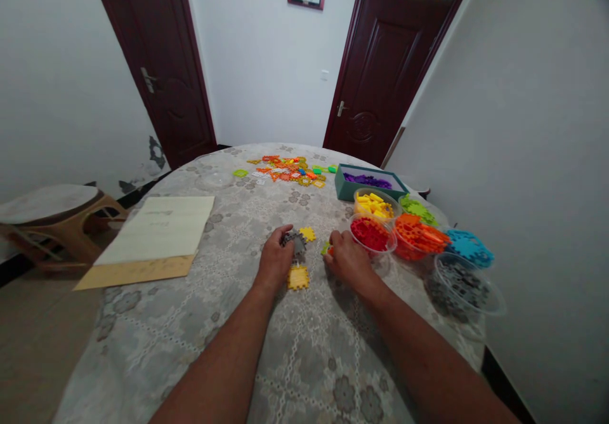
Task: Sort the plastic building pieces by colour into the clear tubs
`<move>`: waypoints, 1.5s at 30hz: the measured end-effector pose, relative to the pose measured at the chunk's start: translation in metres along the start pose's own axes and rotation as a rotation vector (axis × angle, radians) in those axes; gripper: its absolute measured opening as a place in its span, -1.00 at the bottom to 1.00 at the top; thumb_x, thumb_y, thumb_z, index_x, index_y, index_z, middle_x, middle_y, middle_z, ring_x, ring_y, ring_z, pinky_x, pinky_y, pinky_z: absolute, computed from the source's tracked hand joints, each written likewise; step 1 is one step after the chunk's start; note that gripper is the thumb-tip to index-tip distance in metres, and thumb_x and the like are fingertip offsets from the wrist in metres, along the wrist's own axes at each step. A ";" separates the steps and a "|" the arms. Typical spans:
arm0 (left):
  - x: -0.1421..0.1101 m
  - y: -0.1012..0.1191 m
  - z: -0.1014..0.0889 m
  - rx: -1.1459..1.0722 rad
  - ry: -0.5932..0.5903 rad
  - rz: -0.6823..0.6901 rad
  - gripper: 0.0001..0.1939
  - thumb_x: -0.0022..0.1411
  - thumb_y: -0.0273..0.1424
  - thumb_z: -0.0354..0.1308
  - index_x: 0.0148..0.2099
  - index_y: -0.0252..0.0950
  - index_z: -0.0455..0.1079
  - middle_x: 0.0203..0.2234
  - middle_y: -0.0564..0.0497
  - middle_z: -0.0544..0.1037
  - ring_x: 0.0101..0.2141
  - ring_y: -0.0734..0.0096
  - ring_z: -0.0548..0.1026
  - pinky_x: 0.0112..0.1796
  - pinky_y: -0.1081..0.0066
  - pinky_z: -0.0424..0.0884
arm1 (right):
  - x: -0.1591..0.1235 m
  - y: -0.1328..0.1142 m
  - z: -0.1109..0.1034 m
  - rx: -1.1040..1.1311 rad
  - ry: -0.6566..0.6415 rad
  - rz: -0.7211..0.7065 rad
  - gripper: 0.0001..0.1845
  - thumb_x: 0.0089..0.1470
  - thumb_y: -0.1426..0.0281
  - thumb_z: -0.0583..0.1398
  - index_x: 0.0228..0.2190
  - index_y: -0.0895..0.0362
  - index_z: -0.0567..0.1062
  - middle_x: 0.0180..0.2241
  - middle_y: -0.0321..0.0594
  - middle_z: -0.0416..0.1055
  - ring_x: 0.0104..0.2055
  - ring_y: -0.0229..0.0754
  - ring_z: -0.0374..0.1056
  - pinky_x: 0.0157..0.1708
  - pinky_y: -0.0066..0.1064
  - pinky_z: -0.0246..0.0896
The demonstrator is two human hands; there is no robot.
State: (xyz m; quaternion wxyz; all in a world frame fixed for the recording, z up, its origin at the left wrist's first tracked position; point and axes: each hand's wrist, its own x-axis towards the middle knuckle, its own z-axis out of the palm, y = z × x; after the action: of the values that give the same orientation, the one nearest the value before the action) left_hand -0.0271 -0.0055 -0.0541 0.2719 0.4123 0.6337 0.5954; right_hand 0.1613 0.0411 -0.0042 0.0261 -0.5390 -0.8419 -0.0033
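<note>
My left hand point(276, 256) is closed around the edge of a grey toothed plastic piece point(297, 242). A yellow toothed piece point(308, 233) sits by its upper right side, and a yellow square piece with notched edges point(298, 278) lies just below; I cannot tell whether they are joined to it. To the right, the curled fingers of my right hand point(349, 256) pinch a small green and orange plastic piece point(326, 249), partly hidden by the fingertips. This hand is right beside the clear tub of red pieces point(372, 235).
Tubs of yellow point(375, 205), green point(419, 209), orange point(419, 237), blue point(470, 247) and grey pieces point(461, 284) crowd the right side. Behind them stands a green box point(346, 188) with purple pieces. Mixed pieces point(285, 170) lie at the back, paper sheets point(155, 227) at left.
</note>
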 end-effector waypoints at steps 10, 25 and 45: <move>-0.004 0.007 0.005 -0.321 0.052 -0.163 -0.52 0.23 -0.40 0.22 0.20 -0.28 0.46 -0.07 -0.11 0.49 -0.24 0.36 0.55 -0.30 0.27 0.70 | -0.001 0.003 -0.002 0.008 -0.008 -0.003 -0.58 0.29 0.21 0.25 0.08 0.15 0.44 0.06 0.08 0.44 0.00 0.04 0.51 -0.14 -0.33 0.34; -0.012 0.010 0.008 -0.331 -0.171 -0.215 -0.55 0.16 -0.43 0.19 0.13 -0.20 0.37 -0.13 -0.09 0.57 -0.22 0.29 0.61 -0.29 0.35 0.60 | -0.009 -0.013 0.008 0.912 0.191 -0.088 -0.71 0.26 0.13 0.26 -0.12 0.06 0.54 -0.20 -0.19 0.62 -0.18 -0.10 0.54 -0.18 -0.32 0.36; -0.006 0.012 0.001 -0.240 -0.083 -0.140 -0.50 0.26 -0.36 0.21 0.24 -0.18 0.36 -0.11 -0.09 0.61 -0.28 0.29 0.63 -0.33 0.37 0.56 | -0.003 -0.018 0.028 0.926 0.167 -0.169 -0.62 0.30 0.30 0.23 0.12 0.05 0.51 -0.40 -0.36 0.50 -0.37 -0.23 0.41 -0.30 -0.43 0.26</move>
State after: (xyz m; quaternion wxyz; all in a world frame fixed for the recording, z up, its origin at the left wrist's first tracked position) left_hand -0.0210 -0.0109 -0.0435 0.3863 0.3560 0.5732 0.6289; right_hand 0.1448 0.0314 -0.0317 0.3308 -0.3981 -0.7907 0.3269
